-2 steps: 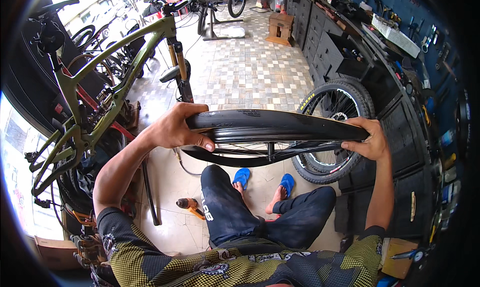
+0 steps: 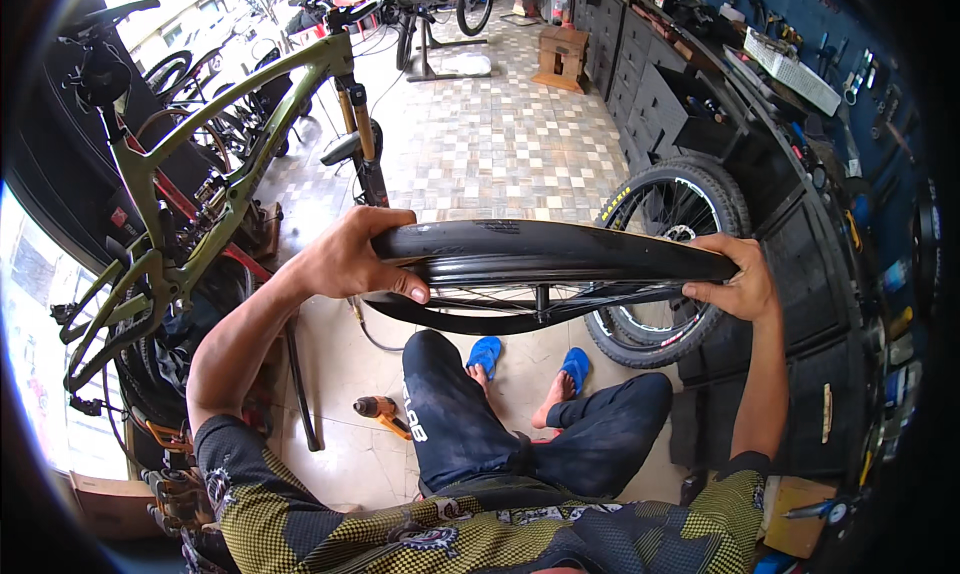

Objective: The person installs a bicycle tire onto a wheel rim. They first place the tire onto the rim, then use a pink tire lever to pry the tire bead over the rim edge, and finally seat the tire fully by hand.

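A black bicycle wheel (image 2: 560, 246) is held up in front of me above my knees, its rim seen nearly edge-on. Thin spokes and a hub (image 2: 542, 301) show below the near edge of the rim. My left hand (image 2: 352, 254) grips the wheel's left side, thumb pressed on the lower edge and fingers over the top. At the opposite side my right hand (image 2: 740, 276) is wrapped round the rim, its thumb underneath. Behind the right half of the wheel, a wheel with a knobbly tyre (image 2: 735, 199) leans against the dark drawer cabinet.
A green bicycle frame (image 2: 240, 199) stands on the left. An orange-handled drill (image 2: 378, 408) lies on the floor left of my legs, near a black pole (image 2: 299, 384). Along the right runs a workbench with drawers (image 2: 650, 84). A wooden stool (image 2: 561, 56) stands farther off.
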